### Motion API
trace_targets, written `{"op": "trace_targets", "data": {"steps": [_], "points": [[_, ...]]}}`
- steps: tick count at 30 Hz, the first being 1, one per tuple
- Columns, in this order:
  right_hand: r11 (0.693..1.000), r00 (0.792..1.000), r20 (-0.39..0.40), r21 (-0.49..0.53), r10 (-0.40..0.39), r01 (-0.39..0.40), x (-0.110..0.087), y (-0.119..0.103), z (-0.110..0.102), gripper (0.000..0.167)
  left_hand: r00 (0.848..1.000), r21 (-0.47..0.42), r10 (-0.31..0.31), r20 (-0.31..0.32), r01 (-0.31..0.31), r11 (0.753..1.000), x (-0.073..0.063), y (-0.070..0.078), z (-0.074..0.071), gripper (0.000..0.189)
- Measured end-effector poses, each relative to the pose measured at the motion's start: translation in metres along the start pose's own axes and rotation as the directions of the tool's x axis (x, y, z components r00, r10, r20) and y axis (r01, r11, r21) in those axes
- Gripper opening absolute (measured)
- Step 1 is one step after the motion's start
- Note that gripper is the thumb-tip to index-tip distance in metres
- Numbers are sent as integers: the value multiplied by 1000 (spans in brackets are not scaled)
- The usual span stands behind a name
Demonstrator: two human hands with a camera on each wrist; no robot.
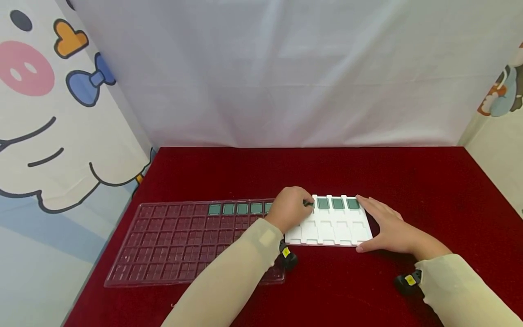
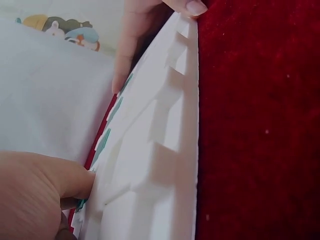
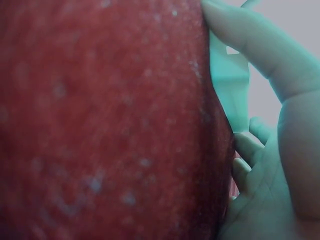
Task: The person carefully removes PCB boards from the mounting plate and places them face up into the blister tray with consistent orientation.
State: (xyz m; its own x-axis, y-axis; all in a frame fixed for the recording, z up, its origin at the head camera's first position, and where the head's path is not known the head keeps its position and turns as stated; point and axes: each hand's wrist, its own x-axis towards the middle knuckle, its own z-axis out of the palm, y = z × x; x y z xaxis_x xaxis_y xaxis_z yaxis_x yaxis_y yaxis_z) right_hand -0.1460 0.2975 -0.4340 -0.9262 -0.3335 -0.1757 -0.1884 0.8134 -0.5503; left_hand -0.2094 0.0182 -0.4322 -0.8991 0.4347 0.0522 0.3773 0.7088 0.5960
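Note:
My left hand (image 1: 289, 208) is at the far row of a white slotted tray (image 1: 318, 231). Its thumb and finger pinch a small dark green square plate (image 1: 308, 204), partly hidden by the fingers; the left wrist view shows the green edge under the thumb. To its right, green square plates (image 1: 337, 203) fill several slots of that row. Around the tray's right end, my right hand (image 1: 388, 227) holds it between thumb and fingers, the thumb at the near corner and the fingertips at the far one. The right wrist view catches the tray's end (image 3: 230, 85) beside the palm.
A large clear compartment tray (image 1: 163, 245) lies left on the red cloth (image 1: 261, 172), partly under my left forearm. More green plates (image 1: 242, 209) sit in its far row. White curtain (image 1: 286, 72) hangs behind the table, with a printed cartoon sheet (image 1: 61, 136) at left.

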Motion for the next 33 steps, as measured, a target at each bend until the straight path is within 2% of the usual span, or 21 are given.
{"op": "trace_targets", "data": {"steps": [16, 23, 33], "points": [[1000, 1000, 3, 0, 8, -8, 0, 2, 0, 130, 1000, 20, 11, -7, -11, 1000, -2, 3, -5, 20], [1000, 1000, 9, 0, 19, -19, -2, 0, 0, 130, 999, 53, 51, -16, -50, 997, -5, 7, -9, 19], [1000, 1000, 6, -2, 19, -19, -2, -1, 0, 130, 997, 87, 72, -8, -71, 994, -8, 12, -17, 19]]}}
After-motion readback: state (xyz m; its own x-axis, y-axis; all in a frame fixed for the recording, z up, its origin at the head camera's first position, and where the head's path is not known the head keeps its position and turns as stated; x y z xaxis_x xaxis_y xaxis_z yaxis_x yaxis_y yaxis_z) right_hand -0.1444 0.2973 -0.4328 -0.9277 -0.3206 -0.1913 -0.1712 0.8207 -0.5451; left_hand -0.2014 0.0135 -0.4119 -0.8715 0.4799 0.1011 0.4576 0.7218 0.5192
